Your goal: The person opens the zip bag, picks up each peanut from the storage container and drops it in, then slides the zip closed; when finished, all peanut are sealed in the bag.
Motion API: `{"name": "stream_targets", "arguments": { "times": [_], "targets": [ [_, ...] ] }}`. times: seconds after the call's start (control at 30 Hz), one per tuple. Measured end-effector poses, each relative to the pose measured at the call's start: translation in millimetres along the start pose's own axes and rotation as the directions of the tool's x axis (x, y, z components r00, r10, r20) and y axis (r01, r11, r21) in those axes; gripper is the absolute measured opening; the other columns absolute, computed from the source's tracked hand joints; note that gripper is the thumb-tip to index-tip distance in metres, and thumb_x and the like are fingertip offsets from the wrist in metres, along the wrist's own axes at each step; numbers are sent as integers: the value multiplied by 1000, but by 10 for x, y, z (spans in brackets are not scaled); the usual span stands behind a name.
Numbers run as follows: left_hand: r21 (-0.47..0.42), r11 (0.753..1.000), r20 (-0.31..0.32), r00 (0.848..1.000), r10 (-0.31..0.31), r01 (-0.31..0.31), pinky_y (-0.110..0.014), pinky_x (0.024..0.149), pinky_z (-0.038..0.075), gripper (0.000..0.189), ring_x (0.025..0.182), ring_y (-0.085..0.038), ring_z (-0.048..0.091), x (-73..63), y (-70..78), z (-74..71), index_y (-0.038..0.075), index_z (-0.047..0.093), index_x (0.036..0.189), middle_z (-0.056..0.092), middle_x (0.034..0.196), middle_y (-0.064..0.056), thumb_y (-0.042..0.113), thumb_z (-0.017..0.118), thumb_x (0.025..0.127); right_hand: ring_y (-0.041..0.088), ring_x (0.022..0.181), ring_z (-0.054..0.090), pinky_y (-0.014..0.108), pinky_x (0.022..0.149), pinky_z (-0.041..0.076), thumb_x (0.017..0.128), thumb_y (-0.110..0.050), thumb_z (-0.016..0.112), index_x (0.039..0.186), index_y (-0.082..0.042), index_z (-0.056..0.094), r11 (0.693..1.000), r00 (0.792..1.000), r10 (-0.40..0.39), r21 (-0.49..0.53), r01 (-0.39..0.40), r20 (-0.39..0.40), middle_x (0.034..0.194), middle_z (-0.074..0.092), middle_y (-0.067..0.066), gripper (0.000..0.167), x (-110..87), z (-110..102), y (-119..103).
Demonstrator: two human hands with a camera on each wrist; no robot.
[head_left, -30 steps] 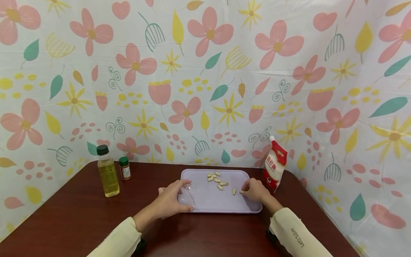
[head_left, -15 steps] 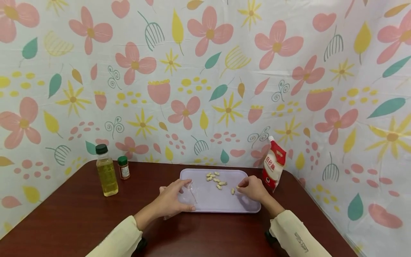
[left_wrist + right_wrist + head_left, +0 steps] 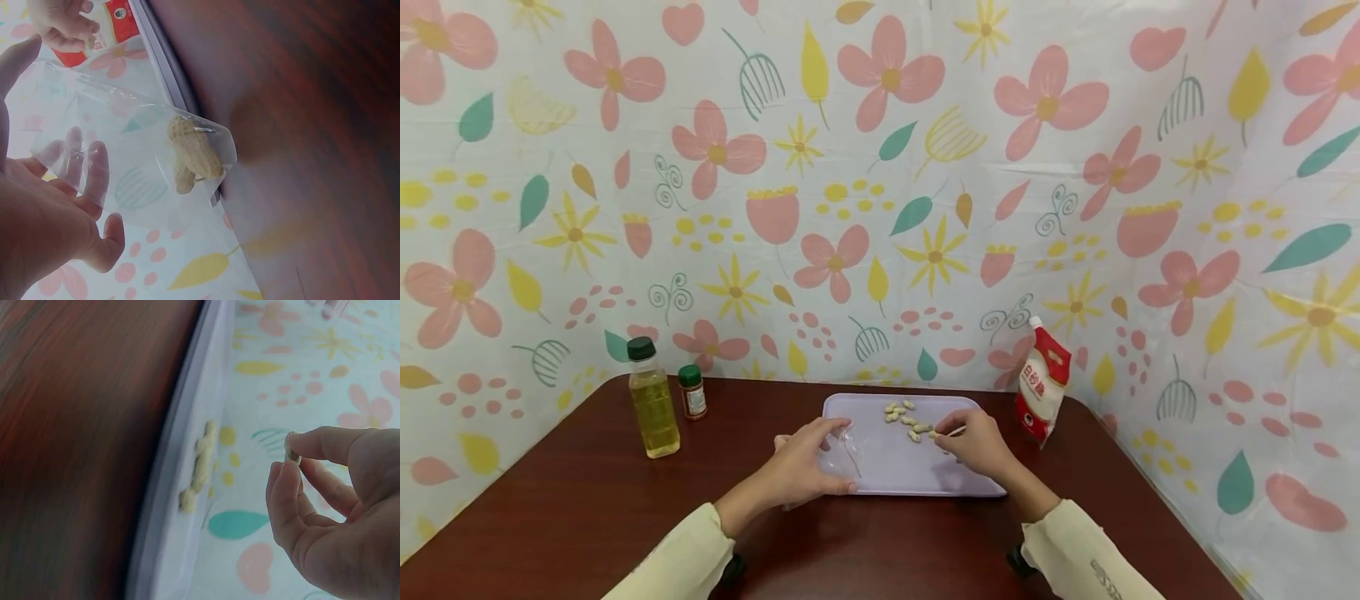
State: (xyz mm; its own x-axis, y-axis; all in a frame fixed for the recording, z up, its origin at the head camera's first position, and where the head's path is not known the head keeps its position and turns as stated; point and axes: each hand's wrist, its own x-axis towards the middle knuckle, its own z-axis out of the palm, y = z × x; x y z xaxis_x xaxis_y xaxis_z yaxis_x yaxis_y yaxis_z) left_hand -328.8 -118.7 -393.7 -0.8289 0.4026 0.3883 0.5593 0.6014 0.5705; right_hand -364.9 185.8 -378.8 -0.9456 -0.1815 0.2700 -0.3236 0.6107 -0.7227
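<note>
My left hand (image 3: 797, 467) holds a clear plastic bag (image 3: 844, 454) over the left end of a lilac tray (image 3: 895, 471), thumb and fingers spread wide apart. In the left wrist view, unshelled peanuts (image 3: 197, 153) lie in the closed bottom corner of the bag. My right hand (image 3: 981, 446) is above the right half of the tray. It pinches one peanut (image 3: 292, 449) between thumb and fingertips, clearest in the right wrist view. Several other peanuts (image 3: 907, 421) lie loose toward the tray's back, just left of the right hand.
Behind the tray's right end stands a red and white sugar bag (image 3: 1042, 383). Toward the left back are an oil bottle (image 3: 653, 404) with a dark cap and a small green-capped spice jar (image 3: 692, 393). A flowered curtain (image 3: 880, 208) encloses the dark wooden table (image 3: 565, 483).
My right hand has lifted a peanut from the tray's right side and carried it left and up toward the other peanuts. The left hand and bag stay nearly still.
</note>
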Motion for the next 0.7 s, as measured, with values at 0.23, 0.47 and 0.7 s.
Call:
{"name": "stream_targets", "arguments": {
  "times": [0.23,0.47,0.7],
  "targets": [
    [24,1000,-29,1000,12,-11,-44,77,24,81,96,-11,55,10,14,15,13,56,137,59,118,8,40,89,68,19,78,71,30,54,55,85,1,73,89,3,73,989,994,-98,117,92,50,88,73,11,5,-76,93,-154],
    [28,1000,-20,1000,-3,4,-44,77,25,82,97,-11,55,0,17,11,14,55,138,59,120,7,43,88,69,19,80,71,29,58,56,84,0,74,89,1,72,982,989,-121,155,107,85,91,73,12,5,-137,204,-331],
    [11,1000,-25,1000,-12,12,-45,77,25,80,99,-14,56,-26,25,0,14,55,137,59,121,4,38,89,69,18,80,72,27,61,55,84,-2,75,87,-3,73,972,974,-200,144,184,103,91,72,8,4,-200,279,-521]
  ]
}}
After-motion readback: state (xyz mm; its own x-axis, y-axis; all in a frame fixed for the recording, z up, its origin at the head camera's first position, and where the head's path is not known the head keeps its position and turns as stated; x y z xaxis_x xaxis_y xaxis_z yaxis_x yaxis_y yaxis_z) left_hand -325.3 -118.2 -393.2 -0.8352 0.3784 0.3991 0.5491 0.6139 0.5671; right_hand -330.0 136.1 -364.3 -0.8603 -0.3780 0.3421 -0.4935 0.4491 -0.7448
